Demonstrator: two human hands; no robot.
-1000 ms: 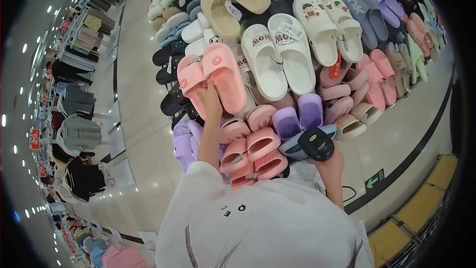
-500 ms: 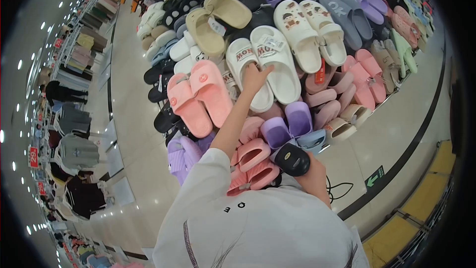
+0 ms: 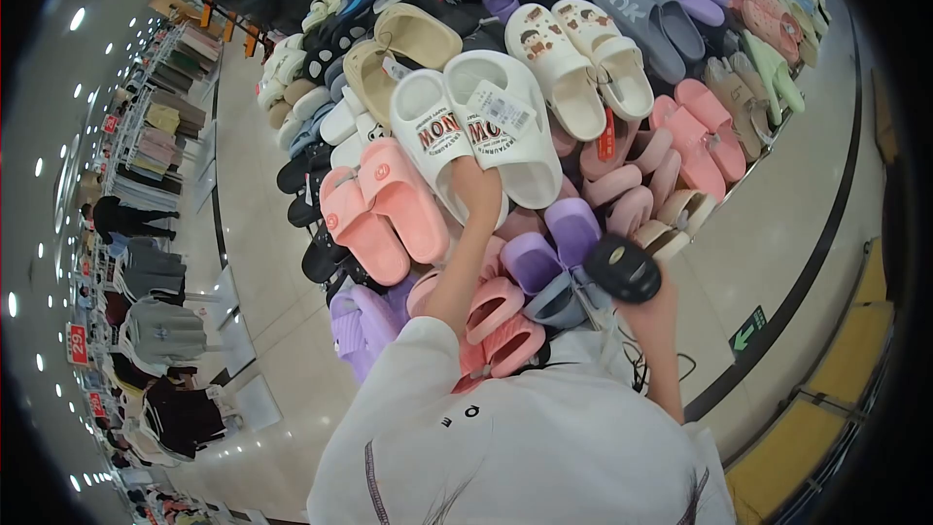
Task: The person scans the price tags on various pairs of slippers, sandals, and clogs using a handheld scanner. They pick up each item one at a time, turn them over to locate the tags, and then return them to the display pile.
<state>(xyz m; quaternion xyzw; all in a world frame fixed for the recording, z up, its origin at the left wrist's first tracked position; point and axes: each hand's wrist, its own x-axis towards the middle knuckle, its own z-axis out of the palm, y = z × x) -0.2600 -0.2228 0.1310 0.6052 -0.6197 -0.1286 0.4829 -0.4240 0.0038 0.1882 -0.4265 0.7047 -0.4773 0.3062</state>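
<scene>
A pair of white slippers (image 3: 530,170) with printed letters is lifted above the pile, a barcode tag (image 3: 501,109) lying over its right one. My left hand (image 3: 474,187) grips the pair, its fingers hidden inside the slipper openings. In my right hand (image 3: 649,303) is a black handheld scanner (image 3: 623,268), to the right of the slippers and near the purple slippers (image 3: 573,233). Pink slippers (image 3: 384,214) lie left of my left hand.
Beige slippers (image 3: 420,32) and cream clogs (image 3: 559,68) lie on the pile beyond. Clothes racks (image 3: 165,331) stand along the left. A person in black (image 3: 131,219) is far left. Yellow panels (image 3: 792,457) are at the lower right, with a black cable (image 3: 686,366) nearby.
The white slippers have come up closer in my left hand, and the tag now faces me more. My right hand has raised the scanner up and to the right.
</scene>
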